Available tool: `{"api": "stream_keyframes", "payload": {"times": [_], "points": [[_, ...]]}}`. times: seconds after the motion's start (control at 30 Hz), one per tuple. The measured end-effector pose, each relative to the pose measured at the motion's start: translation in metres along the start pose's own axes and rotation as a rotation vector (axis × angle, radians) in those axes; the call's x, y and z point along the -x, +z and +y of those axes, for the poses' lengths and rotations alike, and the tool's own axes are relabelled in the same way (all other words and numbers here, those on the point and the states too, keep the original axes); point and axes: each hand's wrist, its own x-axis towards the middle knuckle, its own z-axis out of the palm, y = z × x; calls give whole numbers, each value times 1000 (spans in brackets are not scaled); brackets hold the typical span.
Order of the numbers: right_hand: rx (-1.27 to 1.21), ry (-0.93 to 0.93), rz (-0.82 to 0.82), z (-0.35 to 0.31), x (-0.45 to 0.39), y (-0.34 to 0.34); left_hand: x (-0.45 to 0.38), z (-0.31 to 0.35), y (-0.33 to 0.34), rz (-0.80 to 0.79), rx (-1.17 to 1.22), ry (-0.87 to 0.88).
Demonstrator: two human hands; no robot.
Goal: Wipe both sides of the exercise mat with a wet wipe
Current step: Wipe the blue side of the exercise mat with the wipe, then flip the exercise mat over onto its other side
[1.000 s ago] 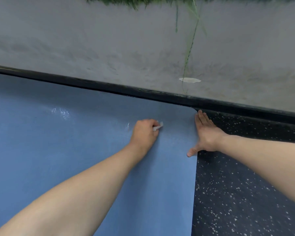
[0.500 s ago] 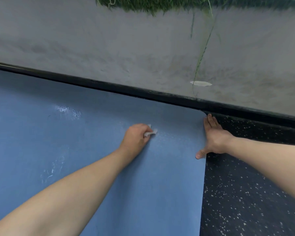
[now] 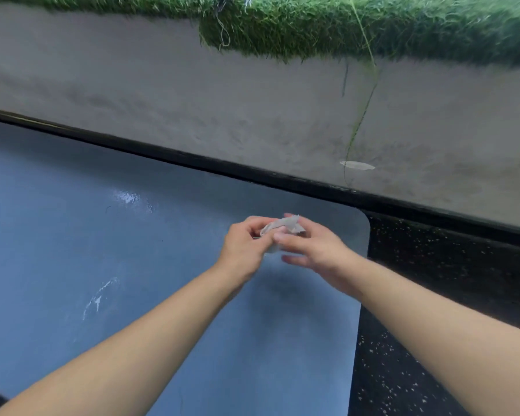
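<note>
Crumpled white wet wipe (image 3: 279, 228) above flat blue mat (image 3: 132, 250)

- Soft, even light is falling over the scene, neither harsh nor dim.
- Wet glare is shining on the blue mat (image 3: 72, 235) to the left of the fingers (image 3: 278, 237), with a second streak lower left.
- A faint shadow is lying on the mat just below the hands.
- Motion blur is smearing the fingers and the wipe (image 3: 279, 228).
- Wide-angle distortion is bending the black edge strip (image 3: 162, 153) beyond the fingers; the grass (image 3: 373, 22) at the top is looking soft.
</note>
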Motion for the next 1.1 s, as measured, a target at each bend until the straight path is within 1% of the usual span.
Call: {"api": "stream_keyframes", "payload": {"times": [0.03, 0.13, 0.2, 0.37, 0.43, 0.5, 0.6, 0.67, 0.77, 0.83, 0.87, 0.93, 1.0, 1.07, 1.1], "points": [[-54, -20, -11, -1, 3, 9, 5, 3, -3, -12, 20, -4], [-151, -92, 103, -3, 12, 25, 16, 14, -15, 24, 80, -15], [-169, -111, 138, -5, 16, 31, 22, 21, -24, 33, 126, -58], [-218, -57, 189, -11, 19, 49, 36, 28, -51, -66, 137, -101], [-263, -26, 204, -16, 18, 57, 42, 34, -58, -73, 150, -96], [-330, -1, 136, -22, 19, 65, 50, 45, -65, -36, 76, -58], [-446, -14, -79, -34, 22, 78, 60, 58, -80, 19, -92, 5], [-430, 6, -89, -43, 22, 87, 68, 68, -91, 52, -129, 50], [-326, 55, -112, -56, 19, 106, 82, 81, -106, 198, -145, 107], [-275, 81, -152, -66, 19, 121, 91, 86, -116, 300, -89, 71], [-254, 79, -157, -73, 19, 130, 95, 89, -122, 324, -42, 31], [-210, 50, -159, -87, 21, 148, 104, 98, -139, 304, 73, -69], [-160, -13, -177, -102, 22, 169, 115, 112, -169, 218, 159, -124], [-187, -62, -243, -117, 23, 198, 129, 125, -203, 144, 90, -85], [-239, -69, -283, -123, 22, 216, 138, 131, -223, 155, 50, -52]]}}
